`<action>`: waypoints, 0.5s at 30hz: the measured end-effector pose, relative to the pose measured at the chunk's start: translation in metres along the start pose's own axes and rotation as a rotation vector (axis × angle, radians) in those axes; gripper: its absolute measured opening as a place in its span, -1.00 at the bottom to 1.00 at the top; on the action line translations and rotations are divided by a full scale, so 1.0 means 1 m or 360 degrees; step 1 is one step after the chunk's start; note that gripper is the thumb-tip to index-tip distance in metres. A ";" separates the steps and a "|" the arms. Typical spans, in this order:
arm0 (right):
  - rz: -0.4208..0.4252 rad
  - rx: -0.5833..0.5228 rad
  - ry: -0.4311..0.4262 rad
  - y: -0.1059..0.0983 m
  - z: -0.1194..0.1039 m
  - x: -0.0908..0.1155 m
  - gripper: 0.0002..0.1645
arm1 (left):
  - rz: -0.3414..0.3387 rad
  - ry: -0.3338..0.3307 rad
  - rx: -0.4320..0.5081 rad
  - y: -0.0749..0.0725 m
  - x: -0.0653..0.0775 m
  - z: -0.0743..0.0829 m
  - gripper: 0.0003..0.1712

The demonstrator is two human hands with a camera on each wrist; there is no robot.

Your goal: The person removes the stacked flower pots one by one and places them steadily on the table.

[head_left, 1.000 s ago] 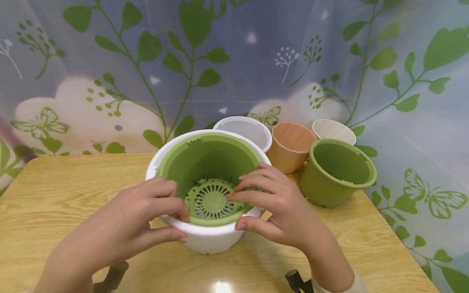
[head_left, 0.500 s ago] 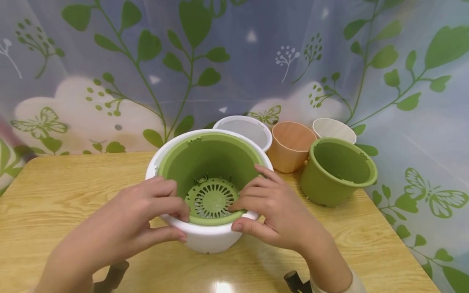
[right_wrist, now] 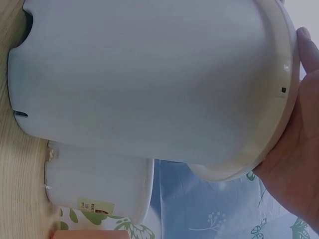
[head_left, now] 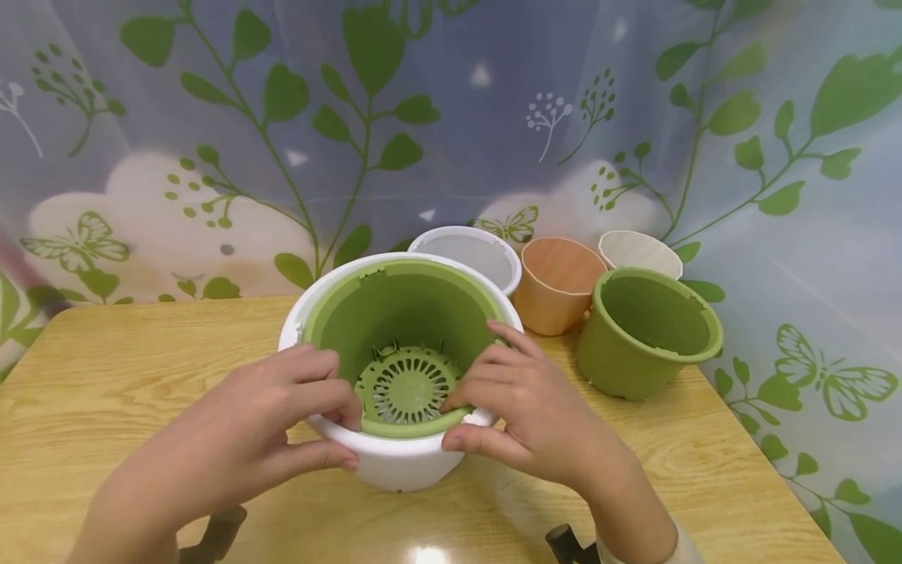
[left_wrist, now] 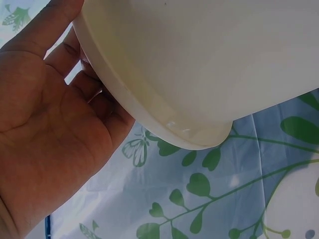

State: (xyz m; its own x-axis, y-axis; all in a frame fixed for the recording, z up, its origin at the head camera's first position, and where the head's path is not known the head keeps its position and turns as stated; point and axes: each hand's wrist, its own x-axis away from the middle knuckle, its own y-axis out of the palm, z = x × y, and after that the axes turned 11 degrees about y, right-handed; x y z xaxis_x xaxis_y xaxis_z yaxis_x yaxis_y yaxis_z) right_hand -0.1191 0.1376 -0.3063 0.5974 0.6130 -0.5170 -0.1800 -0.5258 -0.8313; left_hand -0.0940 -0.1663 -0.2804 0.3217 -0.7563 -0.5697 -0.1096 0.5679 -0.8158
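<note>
A green inner flowerpot (head_left: pixel 423 290) with a slotted base stands inside a white flowerpot (head_left: pixel 405 466) at mid table. On the rim's near left, my left hand (head_left: pixel 282 403) grips with curled fingers inside the green wall and the thumb outside the white one. My right hand (head_left: pixel 528 411) holds the near right in the same way, fingers dipping inside. In the left wrist view the white wall fills the top beside my palm (left_wrist: pixel 45 119). The right wrist view has the white pot upright on the table, its rim by my thumb.
Behind stand another white pot (head_left: pixel 472 254), an orange pot (head_left: pixel 564 274) and a cream pot (head_left: pixel 641 251). A separate green pot (head_left: pixel 627 352) is right of my right hand. The wooden table (head_left: pixel 127 376) backs onto a leaf-printed curtain (head_left: pixel 451 117).
My right hand's fingers have drawn in and curled down inside the rim, and its thumb has shifted slightly left. The left hand and the pots keep their places.
</note>
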 end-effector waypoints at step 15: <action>0.0056 -0.0018 -0.0023 0.001 -0.002 0.000 -0.32 | 0.0025 0.0026 -0.0006 0.001 0.000 -0.001 -0.74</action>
State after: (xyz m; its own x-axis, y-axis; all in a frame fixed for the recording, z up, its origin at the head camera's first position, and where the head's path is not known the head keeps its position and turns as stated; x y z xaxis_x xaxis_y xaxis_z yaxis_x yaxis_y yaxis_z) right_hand -0.1180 0.1358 -0.3070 0.5796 0.6024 -0.5488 -0.1917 -0.5538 -0.8103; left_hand -0.0946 -0.1662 -0.2816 0.3048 -0.7525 -0.5838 -0.1177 0.5785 -0.8072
